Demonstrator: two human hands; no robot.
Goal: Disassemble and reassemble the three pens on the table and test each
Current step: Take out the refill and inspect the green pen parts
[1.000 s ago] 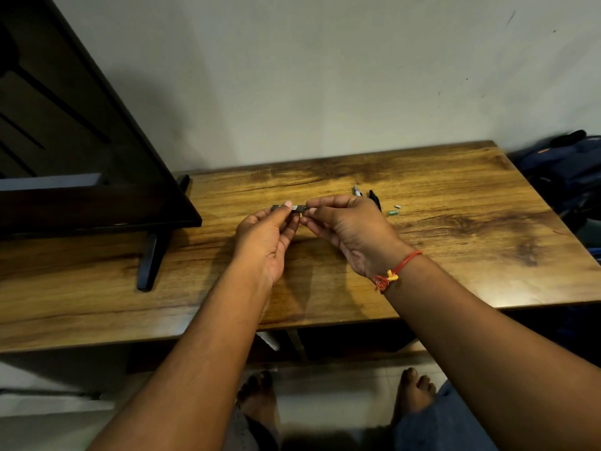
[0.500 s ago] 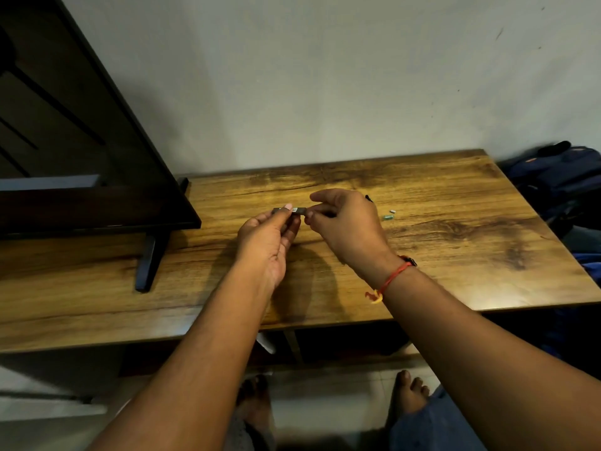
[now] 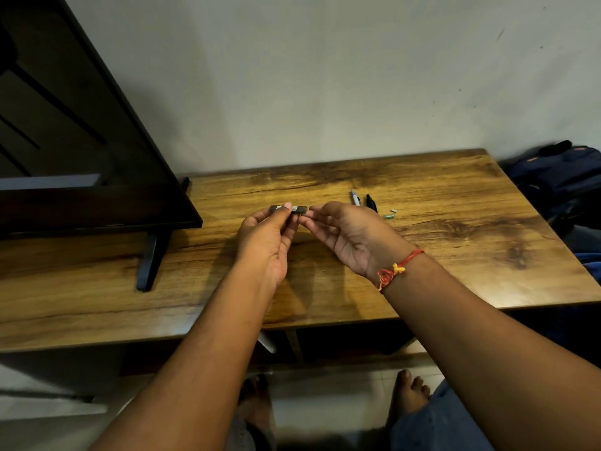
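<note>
The dark pen part [image 3: 287, 209] shows only as a short bar with a pale label. Fingers cover its middle and right end, so its full length and whether it is one piece or two cannot be told. The two pens lying behind the right hand [image 3: 344, 236] are partly hidden by it: only the upper end of the white and blue pen [image 3: 355, 198] and of the black pen [image 3: 371, 202] shows. Just right of them lie a small green piece [image 3: 389, 216] and a smaller pale piece [image 3: 393, 210], too tiny to identify. The screen [image 3: 81, 141] is cut off at the left and top, and the backpack [image 3: 559, 177] at the right.

The dark pen part is held level above the middle of the table [image 3: 455, 255], nearer the back edge than the front. The left hand [image 3: 265, 237] pinches it from below, thumb on top over the label and fingers curled beneath. The right hand, palm turned up, closes its thumb and fingertips on the part's right end, and the two hands almost touch there. The loose pens and bits rest on the table toward its back right, just beyond the right hand. A red thread [image 3: 395, 270] circles the right wrist. The screen's black foot [image 3: 151, 258] stands on the table's left half.
</note>
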